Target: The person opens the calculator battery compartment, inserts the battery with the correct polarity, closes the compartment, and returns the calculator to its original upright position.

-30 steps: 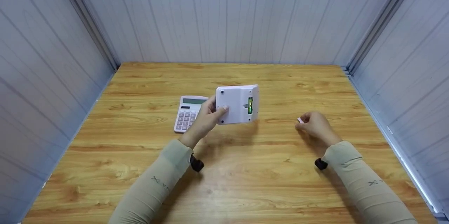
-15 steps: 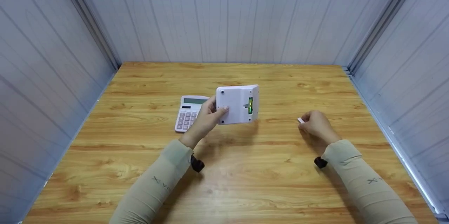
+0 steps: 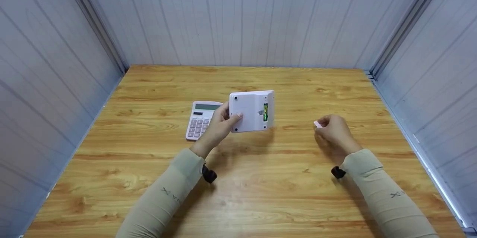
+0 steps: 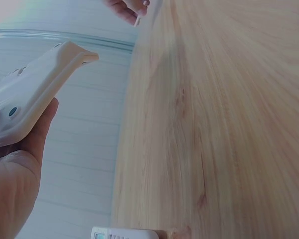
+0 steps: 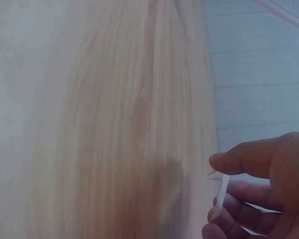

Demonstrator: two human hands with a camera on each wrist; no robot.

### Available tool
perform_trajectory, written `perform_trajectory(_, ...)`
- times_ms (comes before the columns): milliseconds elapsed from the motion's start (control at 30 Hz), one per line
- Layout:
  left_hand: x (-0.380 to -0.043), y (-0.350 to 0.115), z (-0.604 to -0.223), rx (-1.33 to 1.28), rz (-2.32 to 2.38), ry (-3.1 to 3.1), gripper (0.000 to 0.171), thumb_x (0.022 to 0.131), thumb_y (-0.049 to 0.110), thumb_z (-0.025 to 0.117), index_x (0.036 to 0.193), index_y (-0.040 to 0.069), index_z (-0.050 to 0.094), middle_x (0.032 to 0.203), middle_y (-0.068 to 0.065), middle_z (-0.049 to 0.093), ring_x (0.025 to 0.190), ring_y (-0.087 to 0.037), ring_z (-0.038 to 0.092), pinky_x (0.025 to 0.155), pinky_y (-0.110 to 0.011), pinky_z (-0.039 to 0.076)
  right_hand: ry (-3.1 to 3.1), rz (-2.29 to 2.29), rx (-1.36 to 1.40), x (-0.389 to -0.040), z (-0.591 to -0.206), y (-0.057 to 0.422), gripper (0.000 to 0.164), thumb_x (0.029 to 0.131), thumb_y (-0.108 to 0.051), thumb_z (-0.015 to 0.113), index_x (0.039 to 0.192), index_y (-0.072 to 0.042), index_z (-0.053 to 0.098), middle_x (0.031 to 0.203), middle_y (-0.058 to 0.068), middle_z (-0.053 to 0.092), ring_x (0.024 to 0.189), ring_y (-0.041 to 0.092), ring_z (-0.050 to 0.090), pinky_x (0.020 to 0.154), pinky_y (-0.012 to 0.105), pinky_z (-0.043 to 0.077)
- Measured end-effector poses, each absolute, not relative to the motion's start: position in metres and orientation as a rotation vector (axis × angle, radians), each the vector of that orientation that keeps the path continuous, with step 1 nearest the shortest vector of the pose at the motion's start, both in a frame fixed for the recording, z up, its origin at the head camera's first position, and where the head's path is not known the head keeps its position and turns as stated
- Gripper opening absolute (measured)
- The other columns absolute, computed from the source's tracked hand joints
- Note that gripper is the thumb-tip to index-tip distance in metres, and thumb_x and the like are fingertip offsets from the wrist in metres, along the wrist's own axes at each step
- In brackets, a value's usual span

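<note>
My left hand (image 3: 220, 126) grips a pale pink calculator (image 3: 248, 113) by one end, its back turned toward me and raised off the table. In that back an uncovered battery compartment shows a green battery (image 3: 265, 112). Off to the right, my right hand (image 3: 334, 131) pinches a small pale battery cover (image 3: 318, 124) between thumb and fingers. The right wrist view shows this cover (image 5: 221, 194) edge-on, with a little tab at one end. A second calculator (image 3: 197, 124) lies face up behind my left hand, partly hidden by it.
The wood-grain table (image 3: 283, 193) carries everything. A pale panelled wall (image 3: 238, 18) rises at its back edge, and similar walls (image 3: 439, 81) close in the left and right sides. Black camera mounts (image 3: 209, 174) sit at both wrists.
My right hand has shifted very slightly up and turned the small cover a little between its fingers. The left hand and the calculator it holds have stayed nearly still.
</note>
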State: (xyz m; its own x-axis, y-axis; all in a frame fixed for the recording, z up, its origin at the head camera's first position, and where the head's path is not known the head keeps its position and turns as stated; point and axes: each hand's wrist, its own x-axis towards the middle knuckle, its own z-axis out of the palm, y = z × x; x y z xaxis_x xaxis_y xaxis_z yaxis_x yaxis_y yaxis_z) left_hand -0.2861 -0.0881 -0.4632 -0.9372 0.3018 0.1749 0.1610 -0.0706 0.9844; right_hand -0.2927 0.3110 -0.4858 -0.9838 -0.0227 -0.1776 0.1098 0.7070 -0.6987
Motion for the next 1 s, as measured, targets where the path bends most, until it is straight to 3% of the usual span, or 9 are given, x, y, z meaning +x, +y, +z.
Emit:
perform_trajectory(167,-0.285,-0.088,-0.463,0.513,2.155,2.076,0.047,0.109,0.006,0.060,0.155,0.002,0.051,0.139,-0.025,0.068,0.127,-0.033,0.070,0.100,-0.052,0.064,2.745,-1.164,0.054,-0.290,-0.482,0.307,0.035,0.104,-0.014,0.069,0.132,0.007,0.068,0.125,0.025,0.070,0.111,0.035,0.068,0.091,0.040,0.059)
perform_trajectory(467,-0.285,-0.087,-0.462,0.523,2.163,2.063,0.046,0.110,0.007,0.059,0.155,0.001,0.051,0.140,-0.025,0.067,0.128,-0.034,0.070,0.101,-0.052,0.064,2.758,-1.278,0.048,-0.288,-0.477,0.297,0.036,0.104,-0.012,0.069,0.135,0.006,0.067,0.124,0.023,0.068,0.105,0.030,0.065,0.082,0.028,0.057)
perform_trajectory(700,-0.286,-0.086,-0.463,0.526,2.170,2.057,0.047,0.109,0.006,0.059,0.155,0.000,0.051,0.140,-0.026,0.067,0.126,-0.033,0.071,0.100,-0.051,0.064,2.836,-1.375,-0.006,-0.284,-0.475,0.287,0.034,0.100,-0.009,0.074,0.129,0.008,0.070,0.120,0.025,0.072,0.103,0.028,0.066,0.075,0.016,0.053)
perform_trajectory(1000,-0.287,-0.086,-0.463,0.534,2.171,2.056,0.047,0.109,0.005,0.059,0.155,0.000,0.050,0.141,-0.026,0.067,0.129,-0.036,0.070,0.102,-0.053,0.063,2.840,-1.485,-0.072,-0.279,-0.470,0.273,0.038,0.100,-0.010,0.076,0.133,0.008,0.070,0.120,0.026,0.073,0.099,0.021,0.067,0.076,0.013,0.054)
